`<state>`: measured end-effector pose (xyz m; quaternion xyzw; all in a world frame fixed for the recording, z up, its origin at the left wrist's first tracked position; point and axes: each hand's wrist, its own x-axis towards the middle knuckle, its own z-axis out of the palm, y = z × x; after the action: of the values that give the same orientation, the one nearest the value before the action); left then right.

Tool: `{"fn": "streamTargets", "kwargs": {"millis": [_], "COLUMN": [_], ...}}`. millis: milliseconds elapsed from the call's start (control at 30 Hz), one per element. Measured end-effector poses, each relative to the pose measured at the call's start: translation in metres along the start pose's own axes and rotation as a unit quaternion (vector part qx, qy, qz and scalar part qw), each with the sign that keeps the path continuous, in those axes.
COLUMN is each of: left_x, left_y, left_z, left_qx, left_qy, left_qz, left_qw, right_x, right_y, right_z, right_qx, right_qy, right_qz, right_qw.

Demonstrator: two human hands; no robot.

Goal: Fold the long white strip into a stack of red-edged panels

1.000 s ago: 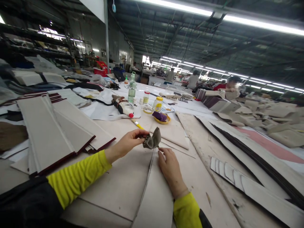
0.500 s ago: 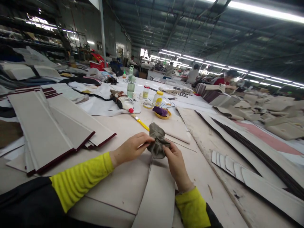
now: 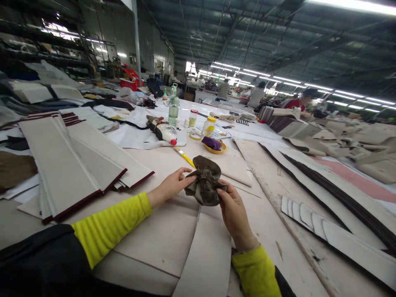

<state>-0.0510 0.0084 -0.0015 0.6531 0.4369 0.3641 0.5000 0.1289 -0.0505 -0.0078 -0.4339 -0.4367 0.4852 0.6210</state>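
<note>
— Both hands are now pinching the rag, which a second ago was dangling from the left hand alone while the right was resting flat on the panel; since then the cloth has been spreading wider between them.

— Where is it sitting in the head view?

— The crumpled grey-brown rag (image 3: 205, 181) is being held up off the surface, between the two sets of fingertips. The left hand (image 3: 171, 186) is gripping its left edge, thumb and forefinger closed together on the cloth. The right hand (image 3: 234, 210) is clamping the lower right edge, thumb on top, fingers curled under.

— Why hold it at opposite edges?

— I judge that it is being stretched or refolded; pulling from two sides is opening the bunched folds toward the camera.

— And what is lying about the fingers?

— Directly beneath them, two pale panels (image 3: 173, 235) are lying side by side, their seam running toward the person. Just beyond the left fingertips a yellow-handled brush (image 3: 185, 156) is lying, within easy reach. Farther out, past the rag, a yellow dish with a purple cloth (image 3: 213, 144) is sitting near a yellow-capped jar (image 3: 209, 126) and a clear bottle (image 3: 173, 112). Well to the left of the left fingers, maroon-edged boards (image 3: 71, 165) are lying stacked and fanned. To the right of the right fingers, curved white strips (image 3: 303, 214) are overlapping on the worn table (image 3: 278, 194). Other people are working far behind.
</note>
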Motion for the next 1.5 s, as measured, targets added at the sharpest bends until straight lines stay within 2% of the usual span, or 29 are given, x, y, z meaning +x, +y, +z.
{"fn": "streamTargets", "kwargs": {"millis": [167, 300, 433, 600, 733, 800, 900, 1067, 1200, 1267, 1433, 1500], "left_x": [-0.007, -0.015, -0.019, -0.018, -0.013, -0.011, -0.007, -0.005, -0.009, -0.012, -0.016, -0.017], "left_y": [0.003, 0.007, 0.016, 0.027, 0.027, 0.025, 0.022, 0.024, 0.031, 0.034, 0.038, 0.038], "left_z": [0.008, 0.015, 0.016, 0.013, 0.006, 0.000, -0.009, -0.009, 0.000, 0.004, 0.005, 0.002], "left_qx": [0.028, -0.018, -0.106, -0.256, -0.287, -0.261, -0.210, -0.224, -0.281, -0.298, -0.260, -0.190], "left_qy": [-0.012, -0.046, -0.016, 0.030, 0.035, 0.007, -0.037, -0.063, -0.011, 0.015, 0.060, 0.083], "left_qz": [0.060, 0.055, 0.041, 0.017, 0.001, -0.032, -0.064, -0.070, -0.100, -0.094, -0.011, 0.029], "left_qw": [0.998, 0.997, 0.993, 0.966, 0.957, 0.965, 0.975, 0.970, 0.955, 0.950, 0.964, 0.978], "right_x": [-0.001, 0.000, 0.001, 0.001, -0.001, -0.002, -0.003, -0.008, -0.015, -0.017, -0.017, -0.015], "right_y": [0.000, 0.002, 0.002, -0.003, -0.007, -0.009, -0.011, -0.009, -0.014, -0.022, -0.048, -0.049], "right_z": [0.003, 0.004, 0.001, 0.002, 0.000, -0.002, -0.004, 0.004, 0.013, 0.018, 0.037, 0.046], "right_qx": [-0.026, -0.141, -0.199, -0.171, -0.184, -0.246, -0.345, -0.413, -0.433, -0.471, -0.605, -0.619], "right_qy": [-0.015, 0.021, 0.028, 0.022, 0.012, 0.015, 0.012, -0.071, -0.097, -0.097, -0.106, -0.129], "right_qz": [-0.004, -0.010, -0.028, -0.038, -0.066, -0.107, -0.184, -0.250, -0.244, -0.226, -0.227, -0.222], "right_qw": [1.000, 0.990, 0.979, 0.984, 0.981, 0.963, 0.920, 0.873, 0.862, 0.847, 0.756, 0.742]}}
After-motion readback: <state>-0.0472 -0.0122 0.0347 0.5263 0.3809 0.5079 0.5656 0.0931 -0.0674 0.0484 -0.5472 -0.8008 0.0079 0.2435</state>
